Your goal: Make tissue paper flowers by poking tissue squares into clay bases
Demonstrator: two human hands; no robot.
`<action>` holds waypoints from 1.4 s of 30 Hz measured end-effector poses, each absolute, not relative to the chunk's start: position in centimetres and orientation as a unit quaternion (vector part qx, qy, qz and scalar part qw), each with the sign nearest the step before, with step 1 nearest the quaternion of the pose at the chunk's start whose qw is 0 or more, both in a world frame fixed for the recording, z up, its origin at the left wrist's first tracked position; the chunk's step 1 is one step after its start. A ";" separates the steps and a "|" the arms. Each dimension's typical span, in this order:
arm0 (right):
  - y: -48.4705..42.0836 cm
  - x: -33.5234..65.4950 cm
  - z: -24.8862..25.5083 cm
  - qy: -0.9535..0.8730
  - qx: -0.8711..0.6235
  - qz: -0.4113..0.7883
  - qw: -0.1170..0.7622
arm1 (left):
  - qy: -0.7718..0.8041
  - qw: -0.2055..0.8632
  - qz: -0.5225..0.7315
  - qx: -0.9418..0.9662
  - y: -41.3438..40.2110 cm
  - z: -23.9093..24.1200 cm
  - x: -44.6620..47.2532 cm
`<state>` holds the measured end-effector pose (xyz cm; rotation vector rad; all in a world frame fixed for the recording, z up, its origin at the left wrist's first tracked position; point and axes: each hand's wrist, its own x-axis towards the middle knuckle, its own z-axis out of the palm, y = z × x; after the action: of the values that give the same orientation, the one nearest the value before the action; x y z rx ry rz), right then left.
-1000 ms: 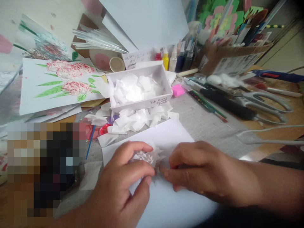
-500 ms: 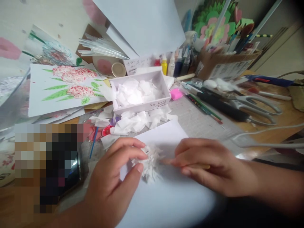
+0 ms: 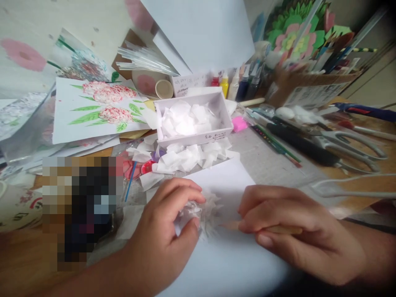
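Observation:
A fluffy cluster of white paper pieces (image 3: 210,212) stands up on a white paper sheet (image 3: 229,260). My left hand (image 3: 170,222) curves around its left side, fingers at the far edge and thumb at the near edge, holding it. Between the thumb and fingers of my right hand (image 3: 287,227) is a thin wooden stick (image 3: 230,225), its pointed tip beside the cluster's right side. Blur hides whether that tip touches the paper pieces.
Behind the sheet, a white box (image 3: 194,135) holds white paper squares, with loose squares (image 3: 182,159) before it. Scissors (image 3: 346,144) and brushes (image 3: 275,144) lie right. Painted flower paper (image 3: 69,130) and a blurred-out patch (image 3: 89,198) are left. Paint bottles (image 3: 225,86) stand behind.
The camera has turned left, so the scene sits further right. My right hand, with the stick, has come slightly back to the right; my left hand stays at the cluster.

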<state>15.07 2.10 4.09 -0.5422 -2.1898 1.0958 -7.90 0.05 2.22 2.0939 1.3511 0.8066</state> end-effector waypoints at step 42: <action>-0.1 11.7 3.9 -0.959 -0.176 0.098 0.201 | 0.489 0.279 0.296 0.771 0.1 2.5 -7.6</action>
<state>11.75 -0.11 3.89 -0.4903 -2.6781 0.2747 -7.55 0.12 2.45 2.0694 1.3128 0.7937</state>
